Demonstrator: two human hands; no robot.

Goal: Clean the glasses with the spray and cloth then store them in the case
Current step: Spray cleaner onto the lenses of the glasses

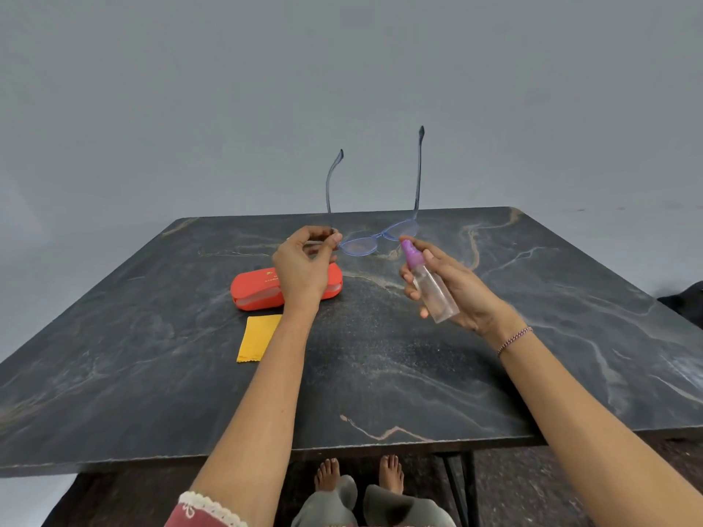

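Observation:
My left hand [304, 266] pinches the left corner of the blue-framed glasses [374, 237] and holds them in the air above the table, lenses toward me, both temples pointing up and away. My right hand [452, 290] grips a small clear spray bottle [431, 289] with a purple nozzle; the nozzle sits just below the right lens. An orange glasses case [258, 292] lies on the table under my left wrist, its lid slightly ajar. A yellow cloth [258, 338] lies flat just in front of the case.
The dark marble table [380, 374] fills the view, with its near edge above my bare feet. A dark object [684, 302] shows at the right edge. A plain grey wall stands behind.

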